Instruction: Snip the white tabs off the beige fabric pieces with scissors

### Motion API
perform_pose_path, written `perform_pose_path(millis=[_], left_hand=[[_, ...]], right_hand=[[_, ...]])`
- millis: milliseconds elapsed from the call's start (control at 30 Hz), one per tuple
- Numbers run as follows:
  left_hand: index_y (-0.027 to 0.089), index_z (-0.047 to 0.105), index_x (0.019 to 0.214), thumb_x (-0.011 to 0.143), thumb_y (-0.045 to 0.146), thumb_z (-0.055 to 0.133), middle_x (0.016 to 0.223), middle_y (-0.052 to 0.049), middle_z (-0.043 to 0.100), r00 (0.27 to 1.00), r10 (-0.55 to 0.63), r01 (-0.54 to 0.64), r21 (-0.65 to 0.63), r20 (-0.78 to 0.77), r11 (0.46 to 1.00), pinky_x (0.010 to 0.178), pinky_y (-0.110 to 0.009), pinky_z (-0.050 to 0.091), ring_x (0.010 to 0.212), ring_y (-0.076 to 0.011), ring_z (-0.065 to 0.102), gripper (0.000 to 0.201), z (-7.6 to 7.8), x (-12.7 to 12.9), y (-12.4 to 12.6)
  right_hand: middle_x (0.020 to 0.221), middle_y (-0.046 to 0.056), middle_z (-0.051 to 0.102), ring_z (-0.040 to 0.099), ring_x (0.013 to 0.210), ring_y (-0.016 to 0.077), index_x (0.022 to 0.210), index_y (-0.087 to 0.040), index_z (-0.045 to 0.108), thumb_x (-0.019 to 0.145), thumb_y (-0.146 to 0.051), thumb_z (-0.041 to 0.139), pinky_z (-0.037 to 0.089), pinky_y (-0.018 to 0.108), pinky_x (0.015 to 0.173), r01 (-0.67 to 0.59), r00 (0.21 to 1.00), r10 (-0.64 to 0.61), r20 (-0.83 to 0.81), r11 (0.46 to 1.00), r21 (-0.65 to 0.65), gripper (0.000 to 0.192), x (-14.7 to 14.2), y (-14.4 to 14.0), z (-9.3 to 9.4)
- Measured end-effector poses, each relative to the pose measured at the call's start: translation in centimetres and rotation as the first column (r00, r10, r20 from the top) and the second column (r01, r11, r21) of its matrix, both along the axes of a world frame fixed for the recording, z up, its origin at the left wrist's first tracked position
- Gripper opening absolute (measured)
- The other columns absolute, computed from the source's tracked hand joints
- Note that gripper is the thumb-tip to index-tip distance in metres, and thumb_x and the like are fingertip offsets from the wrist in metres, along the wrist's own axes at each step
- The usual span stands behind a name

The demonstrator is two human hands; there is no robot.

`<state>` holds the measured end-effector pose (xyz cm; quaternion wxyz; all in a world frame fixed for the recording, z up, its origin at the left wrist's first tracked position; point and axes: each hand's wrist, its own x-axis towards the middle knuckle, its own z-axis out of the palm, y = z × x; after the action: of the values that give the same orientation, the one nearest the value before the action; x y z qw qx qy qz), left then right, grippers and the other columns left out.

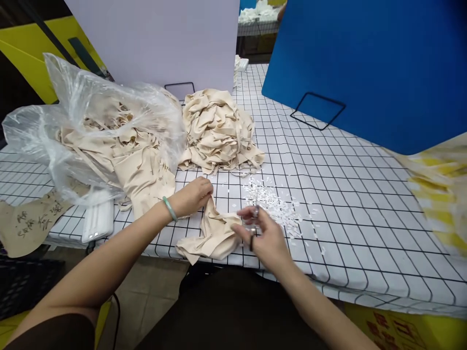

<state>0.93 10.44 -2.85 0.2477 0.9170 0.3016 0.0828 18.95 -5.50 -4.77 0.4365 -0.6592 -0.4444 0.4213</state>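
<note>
My left hand point(191, 196), with a green bangle on the wrist, grips the top of a beige fabric piece point(213, 236) that lies on the table's near edge. My right hand point(264, 238) is beside the fabric's right side and holds small metal scissors point(254, 219). Just beyond my right hand lies a scatter of small white clippings point(275, 206) on the checked tablecloth point(346, 194).
A loose heap of beige fabric pieces point(219, 131) sits behind my hands. Left of it is a clear plastic bag point(91, 131) full of the same fabric. A white board point(156, 41) and a blue board point(372, 63) stand at the back. A white device point(98, 221) lies at left.
</note>
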Motion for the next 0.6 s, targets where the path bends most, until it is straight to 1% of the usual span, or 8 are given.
perform_pose_path(millis=[67, 133, 233, 300, 400, 467, 533, 600], left_hand=[[0.017, 0.056, 0.083, 0.089, 0.019, 0.05, 0.073, -0.001, 0.058, 0.999, 0.039, -0.038, -0.058, 0.016, 0.998, 0.069, -0.029, 0.047, 0.069, -0.0159, 0.053, 0.009, 2.2, -0.8, -0.6], [0.017, 0.056, 0.085, 0.091, 0.027, 0.05, 0.065, 0.003, 0.053, 0.993, 0.115, -0.113, -0.194, -0.001, 0.974, 0.057, -0.023, 0.041, 0.058, -0.0121, 0.047, 0.013, 4.5, -2.0, -1.2], [0.016, 0.059, 0.08, 0.092, 0.039, 0.054, 0.061, 0.004, 0.048, 0.97, 0.208, -0.241, -0.41, -0.125, 0.88, 0.052, -0.021, 0.034, 0.054, -0.0105, 0.042, 0.026, 7.1, -4.2, -2.0], [0.015, 0.062, 0.08, 0.092, 0.044, 0.054, 0.06, 0.004, 0.045, 0.964, 0.197, -0.262, -0.522, -0.177, 0.812, 0.049, -0.021, 0.031, 0.052, -0.0098, 0.039, 0.032, 8.0, -5.6, -2.7], [0.016, 0.069, 0.091, 0.096, 0.046, 0.051, 0.066, 0.001, 0.048, 0.981, 0.194, -0.167, -0.649, -0.031, 0.742, 0.053, -0.022, 0.038, 0.058, -0.0114, 0.045, 0.035, 8.2, -6.5, -4.3], [0.017, 0.073, 0.092, 0.096, 0.043, 0.054, 0.084, -0.005, 0.057, 0.943, 0.254, -0.083, -0.583, 0.217, 0.808, 0.074, -0.028, 0.05, 0.081, -0.0171, 0.057, 0.032, 7.7, -6.0, -5.5], [0.018, 0.074, 0.087, 0.096, 0.037, 0.057, 0.107, -0.009, 0.058, 0.825, 0.304, -0.046, -0.479, 0.477, 0.877, 0.097, -0.034, 0.047, 0.109, -0.0226, 0.056, 0.027, 6.6, -4.7, -6.7], [0.018, 0.072, 0.085, 0.098, 0.032, 0.055, 0.114, -0.009, 0.057, 0.672, 0.387, -0.028, -0.501, 0.631, 0.865, 0.097, -0.034, 0.047, 0.109, -0.0219, 0.057, 0.026, 5.1, -3.2, -7.7]], right_hand=[[0.105, 0.006, 0.067, 0.065, 0.09, 0.0214, 0.097, -0.024, 0.059, 0.074, -0.047, 0.079, 0.054, 0.035, 0.078, -0.024, 0.988, 0.034, -0.152, 0.998, 0.066, 0.038, -2.6, 1.6, -0.8], [0.09, 0.002, 0.066, 0.062, 0.076, 0.0177, 0.088, -0.023, 0.056, 0.075, -0.042, 0.077, 0.051, 0.031, 0.069, -0.043, 0.967, 0.066, -0.245, 0.994, 0.096, 0.031, -4.2, 3.3, -1.0], [0.068, -0.005, 0.055, 0.05, 0.057, 0.012, 0.08, -0.022, 0.054, 0.07, -0.036, 0.076, 0.042, 0.025, 0.053, -0.086, 0.913, 0.115, -0.39, 0.992, 0.091, 0.028, -4.5, 5.9, -0.2], [0.063, -0.007, 0.052, 0.045, 0.052, 0.01, 0.082, -0.022, 0.056, 0.066, -0.032, 0.075, 0.036, 0.023, 0.049, -0.099, 0.866, 0.137, -0.481, 0.99, 0.103, 0.027, -3.9, 7.5, 0.7], [0.066, -0.006, 0.055, 0.046, 0.054, 0.0094, 0.082, -0.021, 0.058, 0.062, -0.028, 0.075, 0.037, 0.022, 0.051, -0.1, 0.817, 0.153, -0.556, 0.987, 0.125, 0.026, -3.7, 9.2, 1.5], [0.068, -0.005, 0.058, 0.048, 0.056, 0.01, 0.081, -0.021, 0.058, 0.06, -0.028, 0.075, 0.039, 0.023, 0.053, -0.149, 0.769, 0.187, -0.611, 0.982, 0.114, 0.028, -4.6, 9.3, 1.5], [0.069, -0.004, 0.059, 0.05, 0.059, 0.0114, 0.082, -0.021, 0.058, 0.06, -0.03, 0.077, 0.041, 0.024, 0.056, -0.213, 0.73, 0.231, -0.643, 0.971, 0.106, 0.03, -6.1, 8.9, 1.1], [0.069, -0.004, 0.058, 0.052, 0.062, 0.013, 0.082, -0.021, 0.059, 0.063, -0.037, 0.076, 0.043, 0.026, 0.059, -0.255, 0.728, 0.264, -0.633, 0.961, 0.107, 0.03, -7.3, 8.0, 0.7]])
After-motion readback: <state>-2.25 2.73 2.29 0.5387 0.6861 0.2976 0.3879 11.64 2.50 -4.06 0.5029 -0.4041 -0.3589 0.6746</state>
